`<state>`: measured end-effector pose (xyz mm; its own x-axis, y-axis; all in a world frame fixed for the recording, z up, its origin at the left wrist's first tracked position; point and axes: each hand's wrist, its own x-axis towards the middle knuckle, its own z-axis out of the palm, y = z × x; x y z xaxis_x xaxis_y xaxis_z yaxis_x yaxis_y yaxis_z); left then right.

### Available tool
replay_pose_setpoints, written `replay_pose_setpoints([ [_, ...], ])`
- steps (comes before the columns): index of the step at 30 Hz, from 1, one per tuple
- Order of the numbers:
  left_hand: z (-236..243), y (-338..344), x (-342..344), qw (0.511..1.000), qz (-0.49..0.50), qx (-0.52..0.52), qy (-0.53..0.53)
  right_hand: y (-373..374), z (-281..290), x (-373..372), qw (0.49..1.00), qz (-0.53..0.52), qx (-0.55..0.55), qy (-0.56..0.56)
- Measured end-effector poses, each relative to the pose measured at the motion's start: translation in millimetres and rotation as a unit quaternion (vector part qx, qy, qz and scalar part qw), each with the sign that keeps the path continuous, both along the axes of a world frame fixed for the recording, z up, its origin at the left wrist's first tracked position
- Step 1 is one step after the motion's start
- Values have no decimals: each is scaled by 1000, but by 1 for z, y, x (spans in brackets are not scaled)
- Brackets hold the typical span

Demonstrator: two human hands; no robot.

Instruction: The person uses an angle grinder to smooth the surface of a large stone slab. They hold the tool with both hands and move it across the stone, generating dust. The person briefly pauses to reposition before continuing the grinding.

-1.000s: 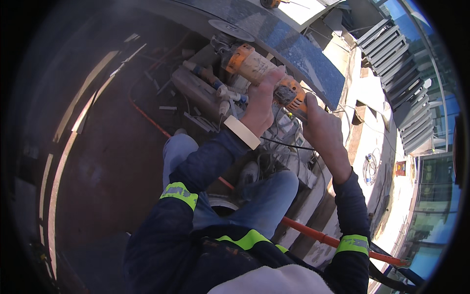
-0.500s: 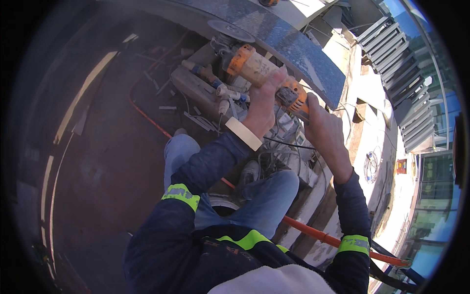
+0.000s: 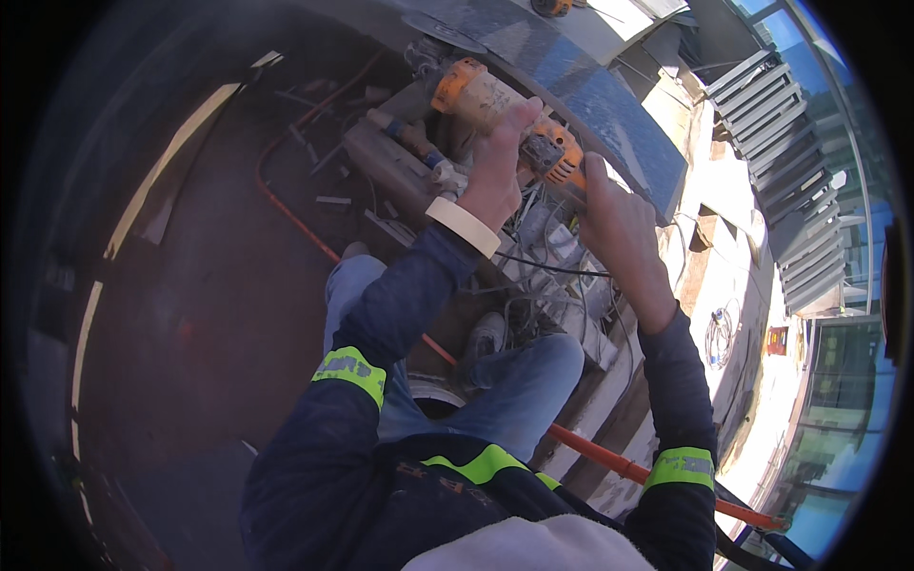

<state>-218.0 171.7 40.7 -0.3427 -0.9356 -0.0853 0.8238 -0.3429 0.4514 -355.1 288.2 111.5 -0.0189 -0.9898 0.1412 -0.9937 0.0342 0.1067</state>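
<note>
An orange and beige angle grinder [image 3: 488, 98] is held between both my hands, its body slanting from upper left to lower right. My left hand [image 3: 497, 171] wraps round the middle of its body, a roll of pale tape [image 3: 464, 226] round that wrist. Farther right, my right hand [image 3: 619, 224] grips the rear end. The grinder's disc [image 3: 444, 33] lies at the near edge of a dark stone slab [image 3: 609, 114]; whether it touches the slab I cannot tell. Dust hazes the air at upper left.
Below the slab lie a plug connector [image 3: 407, 138], tangled cables and offcuts [image 3: 562, 252]. An orange hose [image 3: 286, 205] curves across the dusty floor at left. An orange pole [image 3: 609, 460] crosses beside my right forearm. Stacked grey slats [image 3: 781, 143] stand at right, near a coiled cable [image 3: 719, 338].
Both hands and the grinder have shifted up and left in the view. The disc has moved closer to the top edge of the picture. Both hands keep their grip.
</note>
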Motion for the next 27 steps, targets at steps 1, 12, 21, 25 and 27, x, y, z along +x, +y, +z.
replay_pose_setpoints([
  [1,1,-2,2,1000,1,2,-1,-3,0,2,1000,4,-1,-2],
  [12,-2,-39,25,999,-9,10,-37,-34,-3,21,998,61,-31,2],
  [21,3,-14,16,999,-13,18,-34,-4,11,26,1000,-8,26,-14],
  [25,5,19,0,999,-26,5,-22,28,12,13,998,-43,29,-18],
  [27,4,30,-4,999,-42,13,-18,40,15,8,998,-45,30,-11],
])
